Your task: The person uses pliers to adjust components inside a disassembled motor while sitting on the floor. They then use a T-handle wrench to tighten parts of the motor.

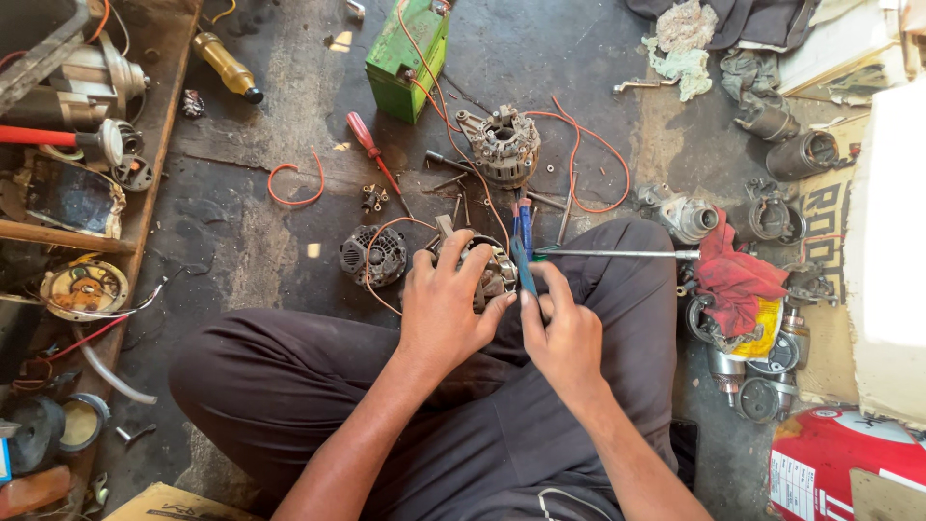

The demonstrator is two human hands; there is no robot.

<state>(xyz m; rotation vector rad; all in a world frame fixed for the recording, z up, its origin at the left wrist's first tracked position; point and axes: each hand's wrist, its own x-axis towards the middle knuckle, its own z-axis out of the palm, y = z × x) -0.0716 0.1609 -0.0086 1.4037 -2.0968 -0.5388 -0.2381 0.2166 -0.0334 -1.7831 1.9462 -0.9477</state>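
We sit cross-legged on a grimy workshop floor [241,183] strewn with parts — a second alternator housing [503,145], a red-handled screwdriver [370,145], a green battery [410,53] trailing orange wire. Our left hand [446,307] is clasped over the alternator part [492,273] resting on our lap, fingers spread across its top to steady it. Our right hand [562,333] grips the blue-handled pliers [522,251], their tip at the part's edge. We judge this a dismantling step — the next move calls for a firm bite and a steady pull while the left hand holds the part still.
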